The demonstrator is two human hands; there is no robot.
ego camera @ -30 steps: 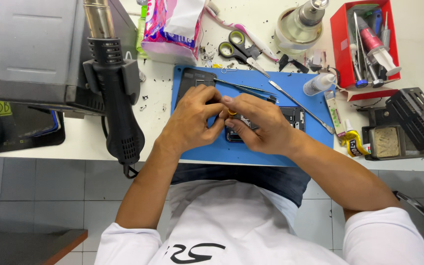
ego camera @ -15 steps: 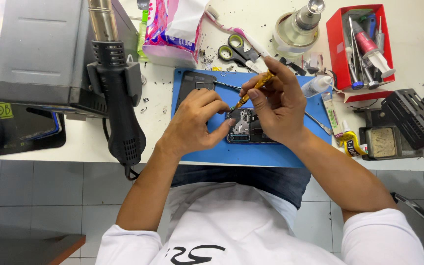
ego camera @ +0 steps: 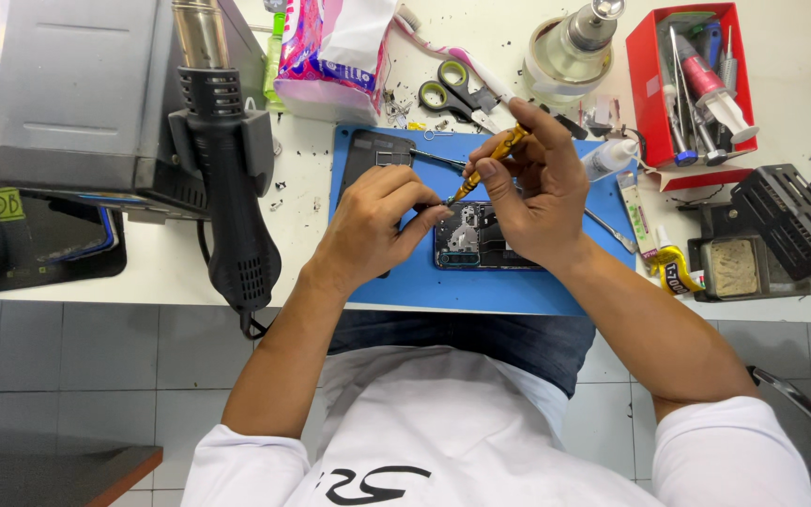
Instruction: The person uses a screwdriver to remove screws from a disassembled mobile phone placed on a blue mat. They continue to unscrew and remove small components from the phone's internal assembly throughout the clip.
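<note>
The biggest things frame the bench: a grey rework station (ego camera: 96,94) fills the 10 o'clock corner with a black hot-air gun (ego camera: 232,188) hung on its side, and a blue work mat (ego camera: 481,282) lies at the centre of the white table (ego camera: 800,56). On the mat lies the opened phone (ego camera: 476,239), its back off and its boards bare, just at 6 o'clock of both hands; a dark back cover (ego camera: 373,155) lies at the mat's 11 o'clock corner. Compared with a second ago, when both hands were pressed low together over the phone, the right hand (ego camera: 542,202) has lifted and tipped a yellow-handled screwdriver (ego camera: 485,169) up toward 1 o'clock, fingers closed narrowly round its shaft. The left hand (ego camera: 377,225) has stayed beside the phone, its fingertips pinched at the driver's tip; whether a screw sits there is too small to tell. I judge that the driver has come off the board and its tip is being tended, so the work on the phone pauses for now. Smaller things ring the mat: a red tool tray (ego camera: 645,94) at 2 o'clock, a glass dispenser bottle (ego camera: 570,47) at 1 o'clock, scissors (ego camera: 452,89) at 12 o'clock, and a small yellow glue tube (ego camera: 673,272) at 3 o'clock.
</note>
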